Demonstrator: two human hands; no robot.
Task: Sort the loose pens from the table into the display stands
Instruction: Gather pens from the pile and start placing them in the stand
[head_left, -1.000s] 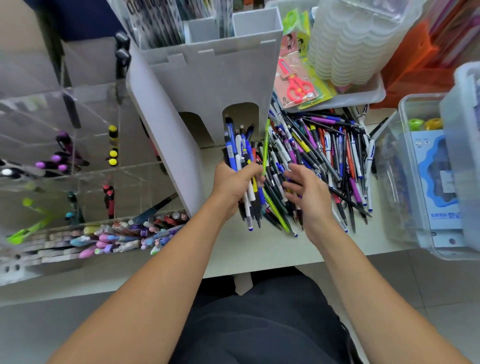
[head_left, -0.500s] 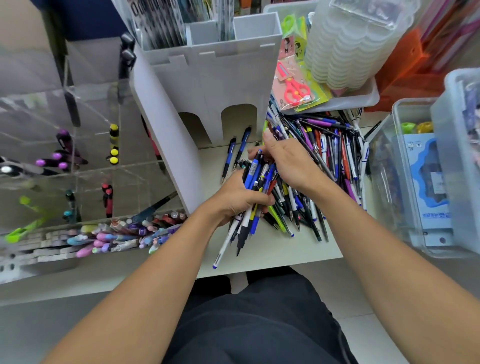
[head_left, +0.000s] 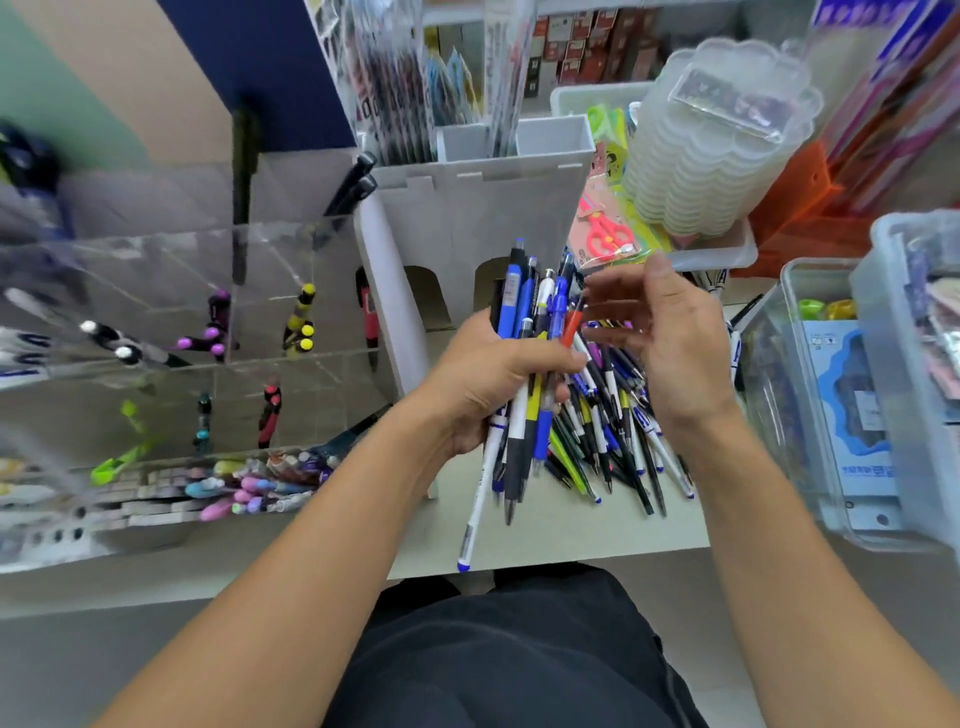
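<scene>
Gripping a pen bundle (head_left: 524, 364), left hand (head_left: 488, 379) overhangs the table edge (head_left: 545, 551); right hand (head_left: 670, 343) spread.

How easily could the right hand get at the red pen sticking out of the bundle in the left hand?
Probably yes. The right hand hovers open just beside the red pen, whose upper end stands free at the bundle's right edge. The left hand grips lower down, so nothing blocks a pinch.

I see a pale table (head_left: 561, 530) edge over a grey floor (head_left: 78, 670). Behind, the wall (head_left: 104, 78) is beige with a green strip at left, beside a dark blue panel (head_left: 260, 62). Even, bright light; stocked shelves (head_left: 571, 57) at the back.
</scene>
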